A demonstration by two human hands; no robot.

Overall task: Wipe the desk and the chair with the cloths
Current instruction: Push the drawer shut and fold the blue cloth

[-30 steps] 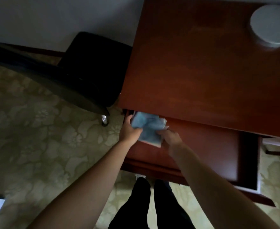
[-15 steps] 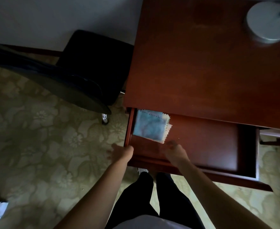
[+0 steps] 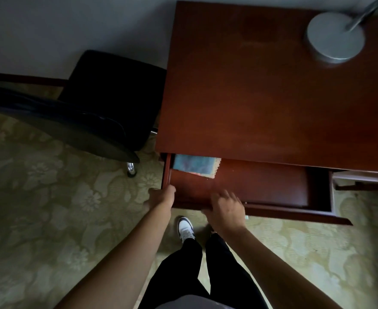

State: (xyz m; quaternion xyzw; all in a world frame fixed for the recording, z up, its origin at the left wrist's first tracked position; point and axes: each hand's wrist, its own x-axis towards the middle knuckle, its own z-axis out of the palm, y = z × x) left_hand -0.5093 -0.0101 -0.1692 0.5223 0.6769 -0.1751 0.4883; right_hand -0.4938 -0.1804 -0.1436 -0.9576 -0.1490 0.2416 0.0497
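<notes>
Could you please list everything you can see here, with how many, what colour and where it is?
desk: one, reddish-brown wood, upper right.
drawer: one, reddish-brown, partly pulled out under the desk's front edge.
cloths: folded stack, blue on top, count unclear, in the drawer's back left corner, partly under the desk top.
lamp base: one, grey round, on the desk's far right corner.
chair: one, black, left of the desk.
carpet: beige floral, covering the floor.
shoe: one visible, white and dark, below the drawer.
left hand: at the drawer's front left corner.
right hand: on the drawer's front edge.
</notes>
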